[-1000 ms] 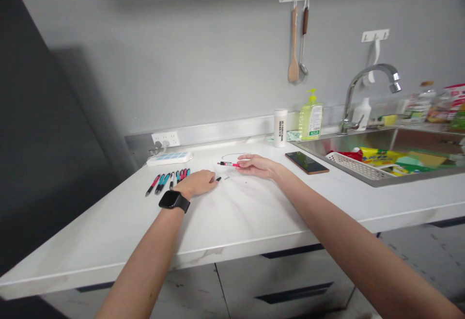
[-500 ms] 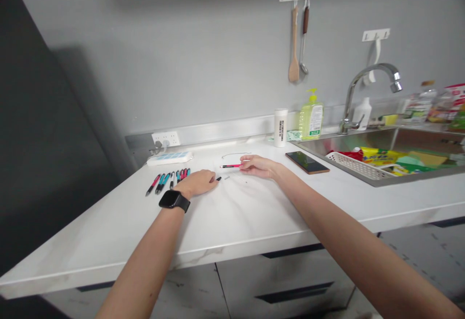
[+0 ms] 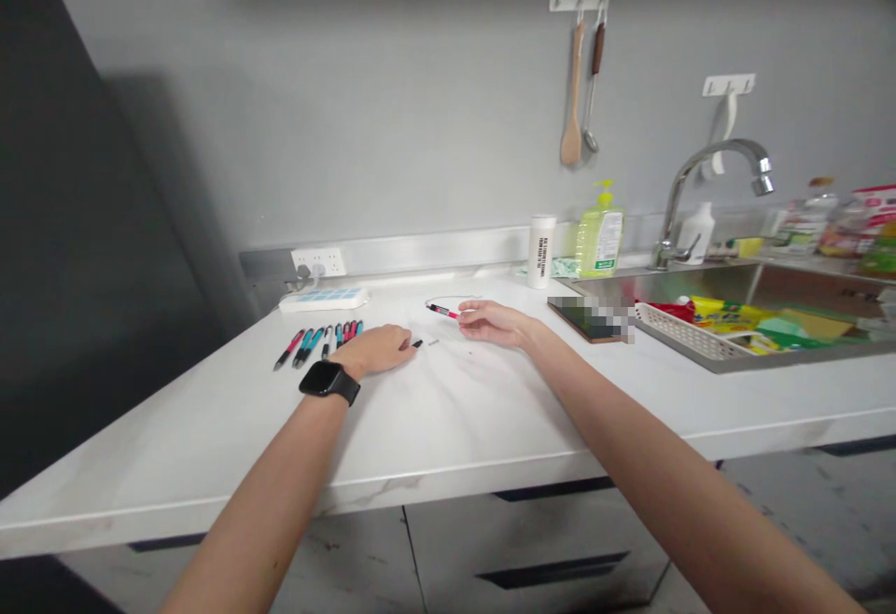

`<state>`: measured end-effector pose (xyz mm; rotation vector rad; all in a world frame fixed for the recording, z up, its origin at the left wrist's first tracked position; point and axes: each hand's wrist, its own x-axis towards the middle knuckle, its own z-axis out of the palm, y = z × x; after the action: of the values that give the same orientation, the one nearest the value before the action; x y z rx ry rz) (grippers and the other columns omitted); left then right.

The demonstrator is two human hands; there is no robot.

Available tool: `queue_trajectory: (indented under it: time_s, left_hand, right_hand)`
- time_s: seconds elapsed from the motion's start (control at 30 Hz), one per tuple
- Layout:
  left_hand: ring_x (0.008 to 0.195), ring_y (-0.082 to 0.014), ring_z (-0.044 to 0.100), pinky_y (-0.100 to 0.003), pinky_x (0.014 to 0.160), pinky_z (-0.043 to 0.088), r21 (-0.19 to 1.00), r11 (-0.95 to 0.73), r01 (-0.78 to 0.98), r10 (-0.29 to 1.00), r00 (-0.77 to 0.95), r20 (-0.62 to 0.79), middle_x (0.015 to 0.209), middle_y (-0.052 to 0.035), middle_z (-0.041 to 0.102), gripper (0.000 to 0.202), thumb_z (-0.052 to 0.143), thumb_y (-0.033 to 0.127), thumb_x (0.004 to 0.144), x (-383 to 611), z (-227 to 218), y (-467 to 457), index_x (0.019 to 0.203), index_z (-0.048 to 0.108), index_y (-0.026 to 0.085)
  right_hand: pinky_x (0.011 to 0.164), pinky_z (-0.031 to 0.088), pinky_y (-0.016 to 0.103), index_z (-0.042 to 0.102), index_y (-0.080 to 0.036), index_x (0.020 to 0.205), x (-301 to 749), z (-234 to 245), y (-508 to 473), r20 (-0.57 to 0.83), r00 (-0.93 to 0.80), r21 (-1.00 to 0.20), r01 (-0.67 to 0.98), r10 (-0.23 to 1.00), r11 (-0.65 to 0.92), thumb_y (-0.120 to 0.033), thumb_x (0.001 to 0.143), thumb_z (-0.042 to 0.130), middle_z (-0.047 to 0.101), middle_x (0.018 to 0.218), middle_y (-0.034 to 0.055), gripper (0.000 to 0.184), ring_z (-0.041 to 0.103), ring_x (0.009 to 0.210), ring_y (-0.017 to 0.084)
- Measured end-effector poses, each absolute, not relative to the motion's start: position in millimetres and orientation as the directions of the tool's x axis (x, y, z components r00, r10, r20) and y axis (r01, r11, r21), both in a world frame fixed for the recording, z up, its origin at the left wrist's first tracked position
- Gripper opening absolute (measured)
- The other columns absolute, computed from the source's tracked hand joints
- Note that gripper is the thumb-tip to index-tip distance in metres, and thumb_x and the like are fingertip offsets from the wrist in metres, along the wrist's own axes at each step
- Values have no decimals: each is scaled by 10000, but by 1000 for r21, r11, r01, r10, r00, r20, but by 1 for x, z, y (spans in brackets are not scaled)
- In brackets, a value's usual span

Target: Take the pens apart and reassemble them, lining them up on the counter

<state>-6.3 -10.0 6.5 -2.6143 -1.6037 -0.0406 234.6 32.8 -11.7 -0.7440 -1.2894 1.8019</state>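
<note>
My right hand [image 3: 492, 323] pinches a pink-and-black pen [image 3: 443, 313] above the counter, its black end pointing left and slightly up. On the left, my left hand [image 3: 380, 350], with a black watch at the wrist, has its fingers closed round a small black piece [image 3: 418, 343]; most of that piece is hidden. Between the hands lies a tiny grey part [image 3: 433, 341], perhaps a spring. A speck-like bit [image 3: 470, 353] rests below my right hand. Several pink, teal and white pens [image 3: 308, 345] lie in a row beside my left hand, partly covered by it.
A power strip [image 3: 324, 299] sits behind the pens. To the right are a phone [image 3: 584, 317], a white canister [image 3: 541, 252] and a yellow-green soap bottle [image 3: 600, 233]. Beyond them, the sink [image 3: 756, 280] holds packets and a white perforated tray [image 3: 686, 334].
The pen in my right hand has tilted from nearly level to left end raised. My left hand keeps the black piece almost in place. The view has shifted slightly.
</note>
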Motion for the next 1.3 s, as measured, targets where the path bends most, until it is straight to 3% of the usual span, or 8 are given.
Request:
queue_trajectory:
  time_s: [0.17, 0.37, 0.6, 0.77, 0.93, 1.07, 1.2, 1.3]
  left_hand:
    - [721, -189, 580, -291, 650, 388, -30, -429, 903, 901, 430, 57, 813, -83, 657, 262, 416, 364, 824, -5, 8, -13, 746, 582, 176]
    - [697, -190, 582, -285, 628, 385, -16, -403, 915, 914, 403, 41, 823, -84, 663, 266, 419, 364, 825, -7, 11, -15, 761, 598, 178]
    - [769, -184, 589, -286, 714, 401, -71, -399, 914, 913, 403, 57, 897, -99, 679, 301, 341, 276, 860, -16, 18, -16, 766, 606, 167]
    - [746, -176, 579, -276, 695, 401, -52, -340, 939, 937, 343, 61, 881, -80, 679, 251, 384, 277, 824, -27, 17, -12, 805, 612, 173]
    - [711, -169, 562, -268, 650, 383, -32, -342, 939, 936, 343, 74, 846, -69, 670, 244, 406, 310, 810, -32, 17, -9, 808, 606, 171]
    - [687, -166, 548, -265, 612, 358, -43, -328, 944, 942, 330, 65, 816, -69, 659, 232, 411, 311, 807, -30, 20, -11, 794, 594, 169]
    - [674, -162, 537, -264, 602, 348, -41, -338, 940, 938, 340, 64, 813, -66, 655, 227, 419, 318, 803, -30, 21, -11, 790, 590, 169]
    - [668, -161, 531, -266, 604, 345, -37, -348, 937, 934, 350, 66, 807, -66, 650, 227, 419, 320, 799, -31, 20, -10, 790, 588, 168]
  right_hand:
    - [727, 558, 205, 545, -146, 841, 234, -11, 32, -32, -484, -947, -266, 874, -182, 46, 661, 685, 629, 751, 13, 299, 641, 692, 85]
    - [600, 538, 139, 553, -132, 798, 232, -10, 34, -17, -452, -934, -311, 892, -176, 0, 788, 572, 623, 705, 12, 133, 598, 567, 57]
    - [670, 569, 179, 502, -147, 923, 231, -5, 27, -62, -421, -937, -286, 905, -198, 80, 751, 533, 666, 854, 52, 287, 662, 704, 87]
    - [698, 577, 184, 510, -149, 960, 233, -8, 31, -58, -431, -943, -273, 900, -192, 111, 723, 520, 680, 942, 67, 352, 674, 754, 94]
    - [675, 585, 180, 508, -144, 949, 232, -10, 33, -40, -451, -938, -290, 892, -189, 51, 764, 549, 685, 901, 74, 272, 682, 724, 101]
    - [691, 587, 182, 512, -140, 967, 230, -9, 32, -12, -457, -934, -313, 889, -173, 95, 721, 568, 681, 905, 70, 345, 691, 759, 112]
    - [663, 586, 177, 530, -129, 916, 229, -7, 30, -6, -449, -932, -321, 894, -168, 43, 756, 576, 675, 828, 70, 239, 686, 698, 112]
    - [677, 579, 167, 543, -143, 939, 229, -7, 29, 5, -440, -941, -307, 898, -145, 107, 699, 560, 674, 826, 43, 347, 681, 726, 101]
